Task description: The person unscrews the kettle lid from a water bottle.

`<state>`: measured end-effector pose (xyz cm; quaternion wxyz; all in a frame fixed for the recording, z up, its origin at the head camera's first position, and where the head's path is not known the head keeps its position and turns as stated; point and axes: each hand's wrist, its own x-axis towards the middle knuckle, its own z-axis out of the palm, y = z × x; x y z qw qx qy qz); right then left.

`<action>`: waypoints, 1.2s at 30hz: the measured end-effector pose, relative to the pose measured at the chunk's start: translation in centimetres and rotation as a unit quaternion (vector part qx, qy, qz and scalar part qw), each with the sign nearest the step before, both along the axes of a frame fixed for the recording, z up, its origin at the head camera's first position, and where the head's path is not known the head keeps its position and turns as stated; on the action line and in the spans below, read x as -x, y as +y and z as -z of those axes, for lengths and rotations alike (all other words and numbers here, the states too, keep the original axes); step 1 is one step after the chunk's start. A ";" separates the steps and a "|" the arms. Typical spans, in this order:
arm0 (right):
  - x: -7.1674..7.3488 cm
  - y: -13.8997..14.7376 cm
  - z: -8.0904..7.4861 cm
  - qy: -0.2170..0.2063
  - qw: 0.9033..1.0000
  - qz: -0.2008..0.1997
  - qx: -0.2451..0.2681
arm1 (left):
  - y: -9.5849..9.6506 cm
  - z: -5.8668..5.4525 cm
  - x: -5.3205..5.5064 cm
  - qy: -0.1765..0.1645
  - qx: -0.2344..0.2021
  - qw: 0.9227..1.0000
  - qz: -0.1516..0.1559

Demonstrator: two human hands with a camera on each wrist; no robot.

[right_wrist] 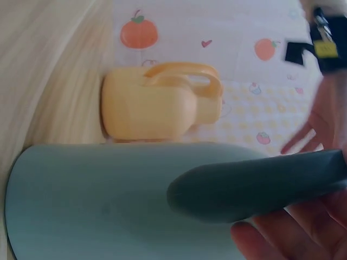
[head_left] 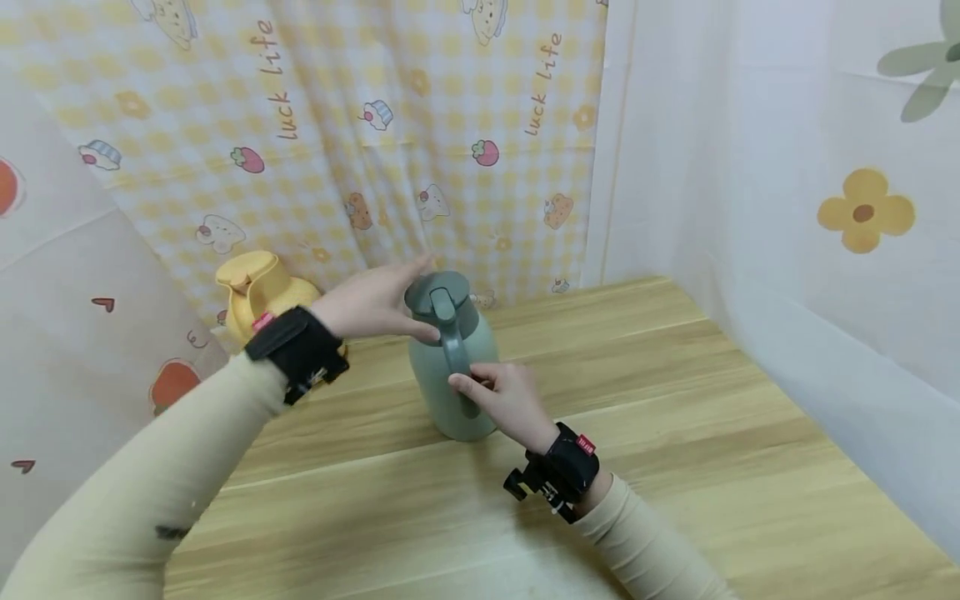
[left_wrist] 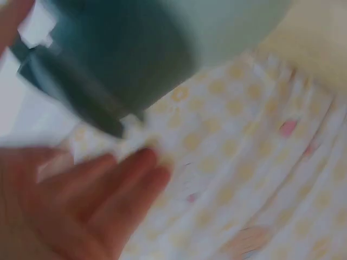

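Observation:
A pale green thermos jug (head_left: 433, 379) with a darker grey-green lid (head_left: 427, 287) and handle (head_left: 455, 354) stands upright on the wooden table. My left hand (head_left: 375, 302) reaches to the lid from the left, thumb in front and fingers behind. In the left wrist view, the fingers of this hand (left_wrist: 103, 200) are extended and apart from the blurred lid. Low on the handle, my right hand (head_left: 513, 402) holds on with thumb and fingers. The right wrist view shows its fingertips (right_wrist: 255, 238) beside the handle (right_wrist: 260, 187).
Behind my left wrist, a yellow jug (head_left: 288, 292) stands at the back left of the table (head_left: 615, 383). A printed checked curtain (head_left: 450, 100) hangs along the back edge, and white printed cloth (head_left: 750, 167) covers the right side.

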<state>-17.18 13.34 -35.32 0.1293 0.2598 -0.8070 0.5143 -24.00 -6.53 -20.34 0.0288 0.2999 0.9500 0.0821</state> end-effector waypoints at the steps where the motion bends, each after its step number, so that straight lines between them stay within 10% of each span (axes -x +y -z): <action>1: -0.2 -0.3 0.0 -0.001 1.000 0.007 0.000 | -0.9 0.7 -0.4 -0.004 -0.038 0.999 -0.017; 5: -0.8 -1.7 0.0 0.014 0.999 0.035 -0.005 | -3.2 3.6 -2.1 -0.040 -0.120 0.990 -0.069; 12: -1.6 -5.5 0.0 0.116 0.990 0.069 -0.049 | -3.0 5.4 -3.7 -0.115 -0.167 0.979 -0.028; 24: 0.6 -6.7 1.1 0.143 0.989 -0.003 -0.039 | -4.1 5.1 -0.8 -0.213 -0.226 0.947 0.078; 36: 1.3 -8.9 2.5 0.220 0.975 0.012 -0.039 | -5.6 4.2 0.9 -0.237 -0.175 0.951 0.090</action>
